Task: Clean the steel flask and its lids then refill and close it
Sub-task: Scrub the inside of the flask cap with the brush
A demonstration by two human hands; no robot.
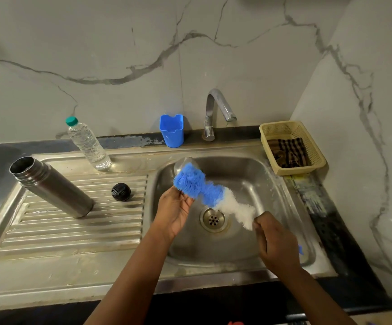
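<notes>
Hands over the sink (284, 184): left hand (174, 207) cups a steel lid (184, 163), right hand (276, 240) grips the brush (204, 186) scrubbing inside it.

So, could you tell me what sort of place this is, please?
Most likely a home kitchen sink area: a steel sink with a ribbed drainboard, a chrome tap against a marble-look wall, and a dark countertop.

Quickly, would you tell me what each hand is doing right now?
Left hand: holds the steel lid cup, brush head inside it.
Right hand: grips the bottle brush by its handle.
</notes>
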